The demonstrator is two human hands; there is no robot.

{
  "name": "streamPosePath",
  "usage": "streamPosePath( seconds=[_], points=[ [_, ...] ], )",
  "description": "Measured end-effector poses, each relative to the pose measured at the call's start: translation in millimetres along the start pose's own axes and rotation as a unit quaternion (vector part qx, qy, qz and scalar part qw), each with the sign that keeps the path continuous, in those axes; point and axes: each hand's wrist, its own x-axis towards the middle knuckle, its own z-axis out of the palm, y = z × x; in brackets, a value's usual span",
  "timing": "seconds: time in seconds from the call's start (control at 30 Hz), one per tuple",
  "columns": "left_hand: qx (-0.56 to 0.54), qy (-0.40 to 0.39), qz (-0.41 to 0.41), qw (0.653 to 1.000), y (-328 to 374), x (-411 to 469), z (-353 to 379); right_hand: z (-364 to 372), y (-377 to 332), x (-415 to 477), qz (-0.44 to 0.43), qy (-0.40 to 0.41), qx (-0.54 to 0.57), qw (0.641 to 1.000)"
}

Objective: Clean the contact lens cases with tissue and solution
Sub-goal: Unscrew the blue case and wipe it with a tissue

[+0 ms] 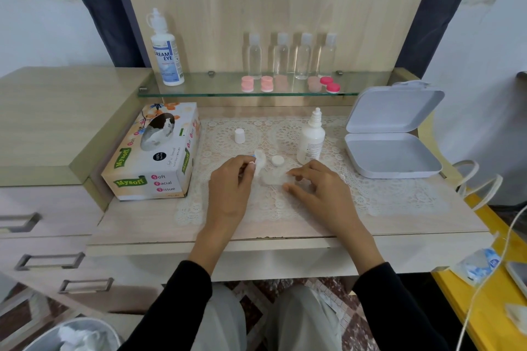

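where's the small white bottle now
Head view, right of centre: small white bottle upright on the lace mat, just beyond the right hand, left of the open box.

Entry, obscured items:
- The lens case [274, 179] was clear, its outline faint against the lace. Its right end was hidden in the grip of the right hand [316, 188].
- The tissue [260, 161] had its lower part hidden inside the left hand [231, 185] pinch. A blue speck at that pinch was too small to identify.
- The solution bottle [310, 142], just beyond the right grip, had illegible label print.
- The waste bin [77, 333], well below-left of both grips, was cut by the frame edge.
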Motion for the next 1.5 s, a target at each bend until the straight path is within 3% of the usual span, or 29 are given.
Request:
streamPosePath(
  seconds=[0.13,0.37,0.47,0.6,0.73,0.97,1.1,1.3,1.5],
  points=[
    [-0.123,-0.030,-0.061,0.990,2,0,-3,-2,-3,0,-0.030,0.024,0.055,0.998],
    [-0.321,-0.161,-0.136,0.923,7,1,-12,-3,-7,0,-0.068,0.027,0.099,0.992],
    [-0.365,-0.182,-0.185,0.894,6,3,-17,-3,-7,0,-0.080,0.023,0.106,0.991],
    [-0.384,-0.182,-0.210,0.880,6,5,-20,-2,-8,0,-0.088,0.025,0.105,0.990],
    [-0.372,-0.148,-0.214,0.891,5,4,-18,-3,-7,0,-0.077,0.024,0.103,0.991],
    [-0.277,-0.034,-0.167,0.946,2,0,-9,1,-3,1,-0.066,0.028,0.046,0.996],
    [-0.275,0.040,-0.161,0.947,1,0,-12,5,0,2,-0.071,0.011,-0.008,0.997],
    [-0.300,-0.017,-0.087,0.950,7,-4,-13,6,-1,2,-0.069,0.000,-0.017,0.997],
    [-0.290,-0.076,-0.037,0.953,14,-6,-16,0,-5,4,-0.081,0.031,0.094,0.992]
  ],
)
